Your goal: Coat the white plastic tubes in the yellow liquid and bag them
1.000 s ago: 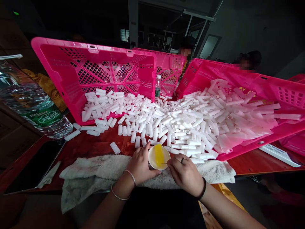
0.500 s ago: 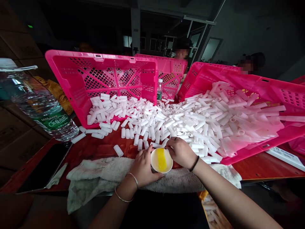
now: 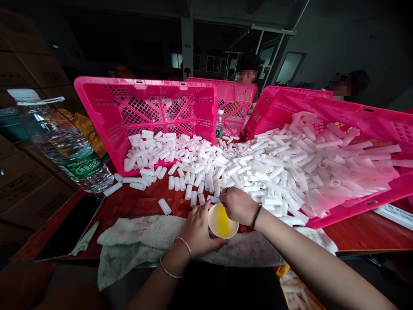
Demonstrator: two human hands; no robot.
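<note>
My left hand (image 3: pixel 200 228) is wrapped round the left side of a small white cup (image 3: pixel 232 230) at the table's front edge. A bright yellow strip (image 3: pixel 223 221) lies in the cup and reaches up to its far rim. My right hand (image 3: pixel 238 206) is closed at the cup's upper right rim, by the top end of the yellow strip; its fingertips are hidden, and so is whatever they pinch. Many short white tubes (image 3: pixel 209 181) lie heaped just beyond both hands. Under the cup and wrists runs a stained whitish towel (image 3: pixel 142 234).
Pink crates (image 3: pixel 145 84) lie tipped with tubes spilling out, one left, one right (image 3: pixel 342 219). A large water bottle (image 3: pixel 80 165) and a dark flat tablet-like object (image 3: pixel 64 230) are at the left. A small bottle (image 3: pixel 220 125) stands between crates. Two people are beyond.
My right hand has moved left and over the cup's rim, nearer the yellow strip. My left hand still holds the cup. The whole view has shifted slightly.
</note>
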